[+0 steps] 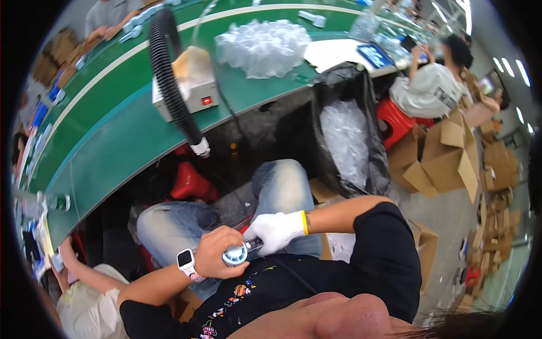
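Over my lap, my bare left hand (217,252), with a white watch (186,260) on its wrist, is closed around a light blue round part (235,255) with a spoked face turned up. My right hand (276,231) wears a white glove with a yellow cuff. Its fingers are shut on a small dark piece (254,244) with a greyish face, right beside the round part. Whether the two pieces touch or are joined I cannot tell. Fingers hide most of both.
A black corrugated hose (164,73) hangs before me by a white box (195,93) with a red switch on the green bench (113,175). Clear plastic pieces (262,48) lie on top. A black-bagged bin (344,130), cartons (437,152) and a seated person (432,85) are at right.
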`<state>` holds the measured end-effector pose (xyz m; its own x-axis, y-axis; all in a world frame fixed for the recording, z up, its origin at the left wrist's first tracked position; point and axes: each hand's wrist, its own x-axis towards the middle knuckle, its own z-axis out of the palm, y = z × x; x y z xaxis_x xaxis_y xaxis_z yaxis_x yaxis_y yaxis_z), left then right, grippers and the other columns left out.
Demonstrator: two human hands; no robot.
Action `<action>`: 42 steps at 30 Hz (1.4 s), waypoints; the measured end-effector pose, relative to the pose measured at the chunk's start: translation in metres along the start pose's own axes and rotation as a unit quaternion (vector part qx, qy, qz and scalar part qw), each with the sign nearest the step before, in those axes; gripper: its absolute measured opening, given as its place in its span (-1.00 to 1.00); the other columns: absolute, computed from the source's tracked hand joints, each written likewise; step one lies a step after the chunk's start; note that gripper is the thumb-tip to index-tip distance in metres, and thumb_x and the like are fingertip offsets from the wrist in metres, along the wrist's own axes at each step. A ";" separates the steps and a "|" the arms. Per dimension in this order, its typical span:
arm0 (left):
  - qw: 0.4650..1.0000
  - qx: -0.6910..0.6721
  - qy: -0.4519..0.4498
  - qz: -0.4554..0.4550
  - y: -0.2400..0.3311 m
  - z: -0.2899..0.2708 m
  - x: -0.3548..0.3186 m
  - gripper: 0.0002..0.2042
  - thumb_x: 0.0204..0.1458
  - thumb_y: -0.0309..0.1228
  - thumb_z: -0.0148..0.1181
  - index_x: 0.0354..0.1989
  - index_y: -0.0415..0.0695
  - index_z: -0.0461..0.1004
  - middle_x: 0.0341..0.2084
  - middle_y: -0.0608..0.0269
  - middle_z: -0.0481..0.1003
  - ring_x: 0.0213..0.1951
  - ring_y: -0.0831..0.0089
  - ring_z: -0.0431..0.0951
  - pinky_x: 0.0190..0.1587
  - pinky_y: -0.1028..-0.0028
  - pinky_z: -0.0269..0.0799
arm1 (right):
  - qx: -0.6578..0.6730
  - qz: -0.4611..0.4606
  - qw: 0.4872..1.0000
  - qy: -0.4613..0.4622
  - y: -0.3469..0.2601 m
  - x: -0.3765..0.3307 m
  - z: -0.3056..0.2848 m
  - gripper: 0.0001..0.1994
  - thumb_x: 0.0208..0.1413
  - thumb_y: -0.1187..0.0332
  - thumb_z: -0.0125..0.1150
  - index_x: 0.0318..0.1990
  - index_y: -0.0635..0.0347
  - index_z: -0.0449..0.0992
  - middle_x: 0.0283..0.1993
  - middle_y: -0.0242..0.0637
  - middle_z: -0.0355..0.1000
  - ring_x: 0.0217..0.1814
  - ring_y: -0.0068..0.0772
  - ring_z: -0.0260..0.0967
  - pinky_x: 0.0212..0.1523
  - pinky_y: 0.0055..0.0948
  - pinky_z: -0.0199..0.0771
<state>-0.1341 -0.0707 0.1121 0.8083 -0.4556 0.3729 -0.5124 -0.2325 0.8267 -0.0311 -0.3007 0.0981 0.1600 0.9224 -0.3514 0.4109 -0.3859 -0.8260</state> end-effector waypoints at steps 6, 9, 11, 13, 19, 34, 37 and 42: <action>0.998 0.026 -0.015 0.050 -0.015 0.014 0.015 -0.54 -0.29 -0.43 0.52 -0.15 -0.11 0.46 -0.27 0.06 0.59 -0.28 0.07 0.64 -0.20 0.25 0.58 | -0.007 0.083 0.996 0.019 -0.002 -0.009 0.025 -0.69 -0.12 0.23 0.32 -0.22 0.20 0.66 -0.38 0.05 0.58 -0.29 0.07 0.61 -0.22 -0.10 0.57; 0.998 -0.041 -0.052 -0.018 -0.041 0.004 0.011 -0.55 -0.28 -0.41 0.52 -0.14 -0.14 0.50 -0.25 0.05 0.59 -0.24 0.08 0.65 -0.15 0.30 0.57 | 0.015 0.080 0.996 0.047 0.010 0.004 0.021 -0.66 -0.10 0.22 0.35 -0.17 0.22 0.64 -0.43 -0.02 0.58 -0.34 -0.05 0.61 -0.26 -0.16 0.58; 0.995 -0.045 -0.050 -0.073 -0.038 -0.010 0.026 -0.56 -0.25 -0.39 0.52 -0.14 -0.14 0.52 -0.24 0.08 0.60 -0.22 0.15 0.66 -0.13 0.32 0.57 | 0.023 0.064 0.997 0.040 0.011 0.011 0.012 -0.65 -0.08 0.22 0.36 -0.15 0.23 0.64 -0.45 -0.05 0.57 -0.36 -0.11 0.61 -0.28 -0.20 0.58; 0.989 -0.044 -0.030 -0.136 -0.041 -0.027 0.030 -0.58 -0.21 -0.37 0.53 -0.13 -0.15 0.54 -0.24 0.12 0.61 -0.19 0.21 0.66 -0.11 0.34 0.56 | 0.165 0.094 0.981 0.026 0.013 0.019 -0.003 -0.57 0.04 0.24 0.38 0.05 0.22 0.55 -0.35 -0.16 0.59 -0.37 -0.32 0.59 -0.31 -0.32 0.59; 0.832 -0.387 0.296 -0.264 -0.078 -0.067 -0.038 -0.52 -0.01 -0.25 0.46 0.02 -0.07 0.36 -0.09 0.05 0.55 -0.11 0.26 0.64 -0.23 0.27 0.70 | 0.525 -0.034 0.823 0.214 0.062 0.038 -0.034 -0.45 0.24 0.23 0.32 0.32 0.20 0.34 0.05 -0.07 0.49 -0.06 -0.33 0.55 -0.11 -0.29 0.69; 0.789 -0.042 0.603 -0.107 -0.139 -0.229 0.006 -0.59 0.15 -0.31 0.32 0.07 -0.19 0.32 -0.08 0.04 0.52 -0.17 0.25 0.63 -0.24 0.27 0.68 | -0.052 -0.171 0.760 0.625 0.107 0.110 -0.228 -0.82 0.25 0.45 0.31 -0.05 0.30 0.60 -0.21 -0.25 0.58 -0.26 -0.44 0.56 -0.22 -0.42 0.59; 0.792 0.099 0.583 -0.148 -0.197 -0.300 0.094 -0.40 -0.01 -0.35 0.46 0.22 -0.25 0.39 -0.03 0.06 0.53 -0.04 0.27 0.59 0.06 0.32 0.55 | -0.180 -0.049 0.759 0.624 0.097 0.125 -0.237 -0.81 0.20 0.40 0.36 -0.09 0.28 0.62 -0.24 -0.24 0.59 -0.30 -0.43 0.57 -0.22 -0.41 0.59; 0.725 0.492 0.466 -0.125 -0.275 -0.384 0.155 -0.35 -0.14 -0.20 0.55 0.19 -0.04 0.47 0.00 -0.02 0.59 0.00 -0.07 0.62 0.15 0.13 0.52 | -0.171 -0.044 0.759 0.627 0.094 0.149 -0.237 -0.79 0.12 0.32 0.42 -0.15 0.21 0.65 -0.24 -0.20 0.60 -0.32 -0.32 0.59 -0.21 -0.37 0.59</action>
<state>0.2437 0.2525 0.1048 0.5214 0.3783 0.7649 0.0953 -0.9166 0.3883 0.2440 -0.1963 0.0729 0.7585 0.3133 0.5714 0.6440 -0.4945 -0.5837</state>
